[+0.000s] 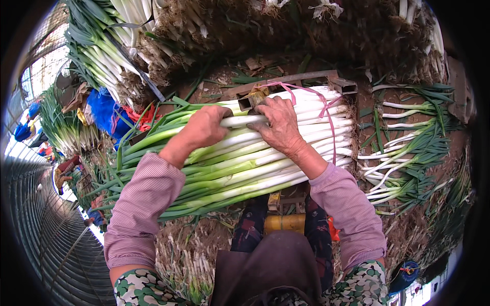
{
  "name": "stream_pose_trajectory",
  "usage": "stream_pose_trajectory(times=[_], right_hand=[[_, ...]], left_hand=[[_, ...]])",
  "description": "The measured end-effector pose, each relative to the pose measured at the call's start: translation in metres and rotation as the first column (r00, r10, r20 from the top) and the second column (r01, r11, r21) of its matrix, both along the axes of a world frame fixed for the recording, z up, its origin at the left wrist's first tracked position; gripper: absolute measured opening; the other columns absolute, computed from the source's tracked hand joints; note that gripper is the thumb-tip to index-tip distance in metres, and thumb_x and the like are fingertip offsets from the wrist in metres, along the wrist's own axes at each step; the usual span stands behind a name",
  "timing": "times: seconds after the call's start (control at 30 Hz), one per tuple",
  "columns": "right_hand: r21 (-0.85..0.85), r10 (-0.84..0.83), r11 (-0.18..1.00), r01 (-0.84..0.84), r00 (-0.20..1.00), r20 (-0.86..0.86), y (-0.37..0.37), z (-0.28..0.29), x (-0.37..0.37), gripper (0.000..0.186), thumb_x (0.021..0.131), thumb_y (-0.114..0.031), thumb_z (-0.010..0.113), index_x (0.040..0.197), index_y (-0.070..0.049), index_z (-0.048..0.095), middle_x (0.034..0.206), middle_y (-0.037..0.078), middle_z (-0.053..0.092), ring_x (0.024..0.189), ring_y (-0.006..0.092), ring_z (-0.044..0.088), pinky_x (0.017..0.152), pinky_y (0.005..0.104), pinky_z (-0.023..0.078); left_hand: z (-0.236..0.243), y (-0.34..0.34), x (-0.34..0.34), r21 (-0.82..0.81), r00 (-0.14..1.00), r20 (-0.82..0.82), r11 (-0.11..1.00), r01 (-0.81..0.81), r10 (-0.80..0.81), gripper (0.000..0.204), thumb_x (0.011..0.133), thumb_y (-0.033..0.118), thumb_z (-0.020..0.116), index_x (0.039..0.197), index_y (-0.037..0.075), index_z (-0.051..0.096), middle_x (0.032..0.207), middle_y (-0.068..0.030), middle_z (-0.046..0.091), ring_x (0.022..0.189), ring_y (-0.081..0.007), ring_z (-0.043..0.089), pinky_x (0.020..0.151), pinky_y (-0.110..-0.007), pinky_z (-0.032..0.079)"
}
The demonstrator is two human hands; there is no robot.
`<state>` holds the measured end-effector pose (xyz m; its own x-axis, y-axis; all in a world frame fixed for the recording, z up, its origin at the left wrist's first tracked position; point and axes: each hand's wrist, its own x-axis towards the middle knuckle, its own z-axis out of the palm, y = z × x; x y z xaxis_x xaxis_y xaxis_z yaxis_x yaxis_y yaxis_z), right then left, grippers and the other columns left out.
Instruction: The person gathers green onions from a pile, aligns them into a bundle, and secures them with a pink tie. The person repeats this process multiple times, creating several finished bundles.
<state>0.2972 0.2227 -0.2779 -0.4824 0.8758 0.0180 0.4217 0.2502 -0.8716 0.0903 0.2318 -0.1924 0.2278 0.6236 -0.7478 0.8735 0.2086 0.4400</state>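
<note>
Over a wide pile of long green onions, my two hands hold one thick green onion by its white shaft. My left hand is closed round it toward the leafy side. To the right, my right hand grips the same shaft with bent fingers. The pile lies crosswise, green leaves to the left and white root ends to the right. A pink tie runs loosely across the white ends. Just beyond my hands, a metal frame bar juts up against the pile's far side.
Loose, thinner green onions lie on the soil at right. Big stacked bundles stand at far left, near blue plastic and red netting. A wall of rooty bundles lines the far side. People work at the left edge.
</note>
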Motion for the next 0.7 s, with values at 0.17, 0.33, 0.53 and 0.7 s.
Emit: stream_pose_trajectory(times=[0.17,0.33,0.53,0.7], right_hand=[[-0.026,0.000,1.000,0.000,1.000,-0.016,-0.002,0.004,0.001,0.032,0.068,-0.023,0.077,0.094,-0.009,0.066,0.094,0.007,0.058,0.098,0.0263,0.052,0.084,0.0395,0.036],[-0.012,-0.037,0.999,0.037,0.999,-0.020,-0.005,0.001,-0.002,0.032,0.067,-0.021,0.078,0.093,-0.009,0.066,0.092,0.007,0.057,0.095,0.0262,0.052,0.084,0.0393,0.036],[0.017,-0.038,0.999,0.039,0.998,-0.041,-0.006,-0.002,-0.002,0.031,0.067,-0.020,0.078,0.093,-0.009,0.065,0.093,0.007,0.056,0.093,0.0264,0.052,0.083,0.0395,0.036],[0.039,-0.027,0.999,0.028,0.999,-0.025,-0.006,0.000,-0.002,0.033,0.066,-0.019,0.077,0.095,-0.009,0.064,0.093,0.007,0.057,0.092,0.0267,0.052,0.082,0.0396,0.036]], left_hand=[[0.004,0.019,-0.008,-0.259,0.984,0.038,0.953,-0.158,0.173,0.032,0.079,0.021,0.074,0.098,-0.005,0.069,0.082,-0.0096,0.070,0.075,-0.0161,0.062,0.070,-0.031,0.049],[0.005,0.002,0.001,-0.096,0.950,0.044,0.948,-0.303,0.309,0.028,0.082,0.020,0.071,0.094,-0.005,0.071,0.077,-0.0155,0.069,0.071,-0.0213,0.065,0.069,-0.034,0.051],[-0.003,-0.014,0.007,0.090,0.934,0.046,0.930,-0.356,0.354,0.025,0.085,0.020,0.066,0.094,-0.002,0.072,0.082,-0.0184,0.070,0.072,-0.0266,0.066,0.070,-0.036,0.051],[-0.011,-0.011,0.004,0.047,0.916,-0.038,0.917,-0.397,0.399,0.025,0.086,0.020,0.066,0.092,-0.003,0.070,0.069,-0.0116,0.064,0.064,-0.0172,0.058,0.061,-0.034,0.046]])
